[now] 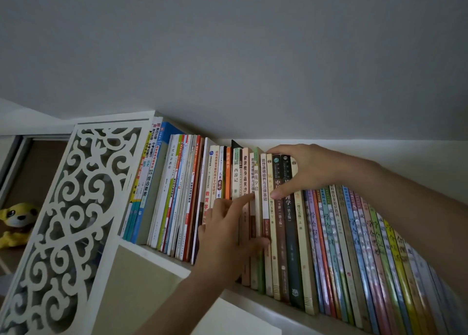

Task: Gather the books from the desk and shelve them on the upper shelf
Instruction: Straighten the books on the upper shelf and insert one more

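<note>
A long row of upright books (329, 246) fills the white upper shelf (162, 255) from its left end to the right edge of view. My right hand (301, 170) grips the tops of a few dark and cream books (288, 233) near the middle, fingers over their top edges and thumb on the spines. My left hand (228, 236) reaches up from below. Its index finger is stretched out and touches the spine of a cream book (253, 180), while its thumb presses the spines lower down.
A white carved fretwork panel (65, 220) closes the shelf's left end. A yellow plush toy (16, 223) sits at far left behind it. The grey wall rises above the books. A white surface (243, 319) lies below the shelf.
</note>
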`<state>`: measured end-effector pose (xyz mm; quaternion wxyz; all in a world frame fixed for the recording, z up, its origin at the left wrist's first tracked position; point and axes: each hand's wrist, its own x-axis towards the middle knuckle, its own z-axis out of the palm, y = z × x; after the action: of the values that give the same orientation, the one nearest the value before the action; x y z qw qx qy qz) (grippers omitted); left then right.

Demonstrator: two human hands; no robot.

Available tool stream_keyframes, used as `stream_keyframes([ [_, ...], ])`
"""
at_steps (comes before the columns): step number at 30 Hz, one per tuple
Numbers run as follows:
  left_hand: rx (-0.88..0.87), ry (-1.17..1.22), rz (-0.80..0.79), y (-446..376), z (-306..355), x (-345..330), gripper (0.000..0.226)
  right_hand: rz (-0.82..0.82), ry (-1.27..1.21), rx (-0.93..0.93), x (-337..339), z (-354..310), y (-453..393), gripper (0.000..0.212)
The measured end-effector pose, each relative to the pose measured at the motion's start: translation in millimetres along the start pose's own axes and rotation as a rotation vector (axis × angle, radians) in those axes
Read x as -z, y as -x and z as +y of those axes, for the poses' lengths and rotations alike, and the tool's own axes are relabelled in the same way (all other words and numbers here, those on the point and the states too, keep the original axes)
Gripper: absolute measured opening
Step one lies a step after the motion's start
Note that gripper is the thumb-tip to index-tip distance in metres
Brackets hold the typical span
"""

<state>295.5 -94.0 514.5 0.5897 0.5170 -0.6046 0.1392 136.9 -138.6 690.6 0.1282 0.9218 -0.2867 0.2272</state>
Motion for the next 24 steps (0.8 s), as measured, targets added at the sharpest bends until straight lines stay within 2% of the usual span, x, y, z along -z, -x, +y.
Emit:
stream_keyframes([
  [7,0.007,-0.058,0.053,1,-4,-4,0.082,0.01,0.004,-0.012,-2,-4,3,0.084],
  [11,-0.005,-0.047,-0.011,-3,-7,0,0.084,0.038,0.002,-0.026,-5,-7,5,0.076],
  [13,-0.007,0.042,-0.028,-3,-5,1,0.077,0.09,0.025,-0.025,-10,-9,6,0.076],
  [15,-0.034,0.099,0.036,-8,3,-1,0.064,0.125,0.059,-0.017,-14,-8,5,0.08],
  [17,-0.094,0.06,0.145,-17,15,-7,0.047,0.129,0.057,-0.023,-15,-8,5,0.079],
  [20,-0.092,0.007,0.272,-25,31,-17,0.023,0.145,0.056,-0.032,-16,-7,4,0.059],
  [24,-0.016,-0.129,0.283,-18,39,-28,0.016,0.193,0.073,-0.062,-21,-4,3,0.049],
])
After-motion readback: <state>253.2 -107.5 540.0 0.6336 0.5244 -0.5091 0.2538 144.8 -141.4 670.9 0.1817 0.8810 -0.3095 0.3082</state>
